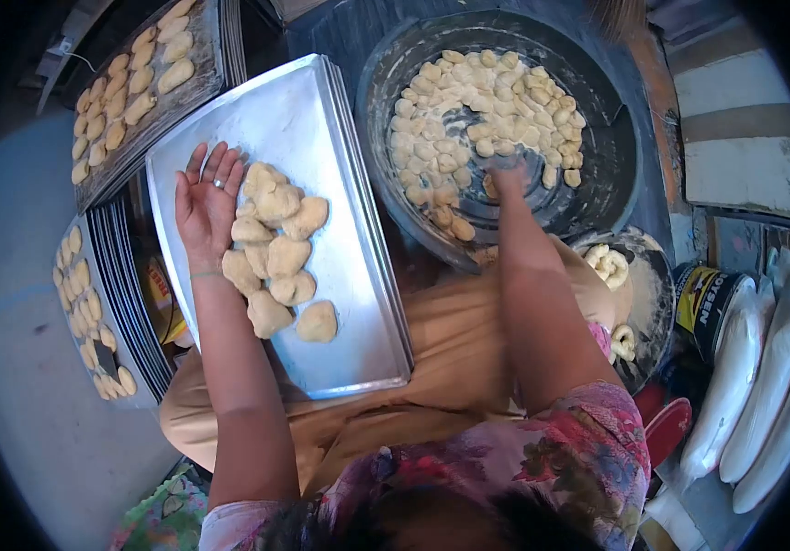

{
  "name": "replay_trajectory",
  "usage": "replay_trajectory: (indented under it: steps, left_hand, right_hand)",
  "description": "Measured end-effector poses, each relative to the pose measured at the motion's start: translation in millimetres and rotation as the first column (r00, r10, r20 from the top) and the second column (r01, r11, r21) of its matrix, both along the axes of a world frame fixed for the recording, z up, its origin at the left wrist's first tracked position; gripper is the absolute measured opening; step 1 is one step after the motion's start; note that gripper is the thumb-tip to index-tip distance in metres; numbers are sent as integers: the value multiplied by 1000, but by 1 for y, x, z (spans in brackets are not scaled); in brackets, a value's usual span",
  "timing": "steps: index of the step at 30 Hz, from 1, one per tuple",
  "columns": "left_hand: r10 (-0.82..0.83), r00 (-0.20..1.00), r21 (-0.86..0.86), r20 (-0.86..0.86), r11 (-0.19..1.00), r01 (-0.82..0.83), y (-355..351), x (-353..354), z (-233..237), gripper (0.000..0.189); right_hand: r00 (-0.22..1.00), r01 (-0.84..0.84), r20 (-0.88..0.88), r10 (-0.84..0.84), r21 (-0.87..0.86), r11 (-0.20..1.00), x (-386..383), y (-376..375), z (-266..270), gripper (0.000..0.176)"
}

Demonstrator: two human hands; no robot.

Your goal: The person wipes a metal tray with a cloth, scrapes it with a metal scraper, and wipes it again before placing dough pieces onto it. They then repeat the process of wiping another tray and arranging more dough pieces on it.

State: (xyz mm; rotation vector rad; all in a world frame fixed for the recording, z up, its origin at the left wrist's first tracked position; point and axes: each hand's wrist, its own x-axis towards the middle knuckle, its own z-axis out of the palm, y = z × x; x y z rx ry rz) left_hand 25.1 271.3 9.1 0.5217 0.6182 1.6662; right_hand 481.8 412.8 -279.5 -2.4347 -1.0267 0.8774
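Two hands are busy with dough. Nearest, the left hand [207,197] lies open and flat, palm up, on a shiny tray [358,303]. It touches a heap of dough lumps [275,257] just to its right. Farther out, the right hand [508,181] reaches down into a big dark bowl [610,156] full of small dough pieces [468,101]. I cannot tell if this hand is open or closed. Left of the left hand, more trays [133,303] hold rows of dough rolls [124,92].
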Motion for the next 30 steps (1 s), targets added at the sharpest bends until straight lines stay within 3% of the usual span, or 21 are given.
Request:
replay_trajectory:
  steps: [1,4,7,9,10,13,16,19,21,23,26,28,30]
  left_hand:
    - [-7,1000,3,5,1000,7,-1,-1,0,50]
    - [-20,1000,22,9,1000,20,-1,-1,1,48]
    - [-32,999,31,12,999,32,-2,0,2,47]
    - [-38,999,35,20,999,37,-1,0,1,46]
    - [-37,999,37,23,999,36,-2,-1,1,46]
    - [-30,999,40,17,999,30,-2,0,1,46]
    - [-19,1000,40,12,999,18,-1,1,1,45]
    - [-4,1000,10,9,1000,4,-3,4,-1,44]
    - [19,1000,-8,-11,1000,-19,-4,2,-1,44]
    - [28,999,-24,-21,999,-29,-2,3,-2,43]
    - [9,999,-22,-42,1000,-10,-1,3,-4,44]
    - [33,984,-12,-176,999,-35,-2,9,1,44]
    - [-32,890,-68,-455,998,1,-7,18,17,43]
  right_hand:
    - [993,114,-9,-115,-47,992,-2,-5,-6,104]
    - [924,335,-169,-343,-78,939,-19,10,-18,115]
    - [911,381,-191,-365,54,923,-34,46,-20,109]
    - [985,-35,172,23,65,997,-41,66,-18,103]
    - [913,-245,340,225,15,969,-45,73,-13,100]
    - [883,-388,242,402,-108,915,-58,75,8,84]
    - [821,-477,254,512,-189,858,-44,84,4,67]
    - [721,-664,259,642,-3,747,-1,86,-53,61]
    - [841,-539,-47,538,-5,842,18,90,-74,57]
    - [887,-366,-332,320,-85,927,4,82,-14,56]
    - [761,-328,-581,287,35,944,-22,88,53,54]
    - [667,-330,-651,363,178,927,-54,77,141,49]
    - [554,-371,-651,519,366,854,-86,53,225,44]
